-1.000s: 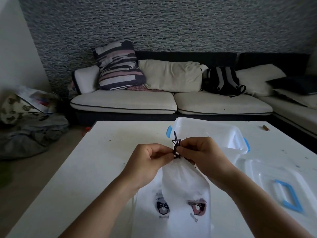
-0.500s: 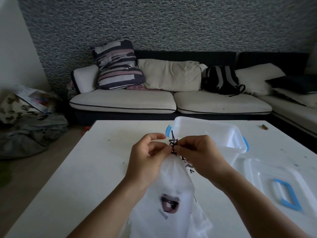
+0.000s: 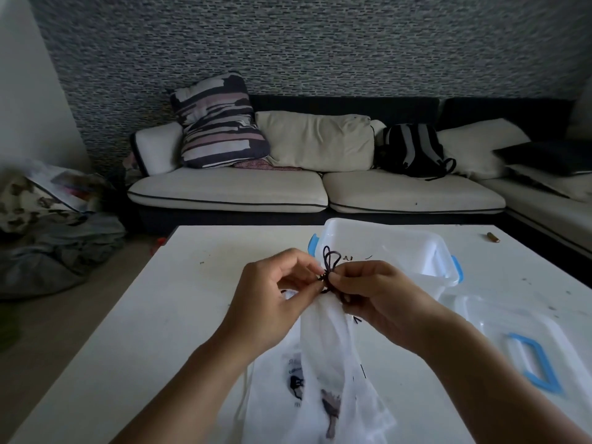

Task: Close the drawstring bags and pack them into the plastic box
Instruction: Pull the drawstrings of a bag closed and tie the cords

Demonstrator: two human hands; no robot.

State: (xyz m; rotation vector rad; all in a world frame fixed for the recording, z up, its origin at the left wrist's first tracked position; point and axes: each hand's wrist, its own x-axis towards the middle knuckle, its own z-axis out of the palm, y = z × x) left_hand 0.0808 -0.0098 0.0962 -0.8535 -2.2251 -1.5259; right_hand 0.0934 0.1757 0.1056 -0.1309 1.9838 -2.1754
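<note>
A white drawstring bag (image 3: 326, 354) with small printed figures hangs gathered at its neck above the white table (image 3: 179, 315). Its dark cord (image 3: 330, 261) stands up in loops between my hands. My left hand (image 3: 275, 293) pinches the bag's gathered neck from the left. My right hand (image 3: 368, 293) pinches the cord from the right, fingertips touching those of the left. More white bags (image 3: 272, 395) lie flat beneath on the table. Just behind my hands stands the clear plastic box (image 3: 400, 248) with blue latches, open.
The box's clear lid (image 3: 512, 341) with a blue handle lies on the table at the right. A small brown object (image 3: 493, 237) sits near the far right table edge. A sofa (image 3: 230, 190) with cushions and a backpack stands behind. Clothes are piled on the floor at left.
The bag has turned between my hands, its print now lower and seen side-on. The cord loops now stand taller above my fingertips. Both hands stay at the bag's neck.
</note>
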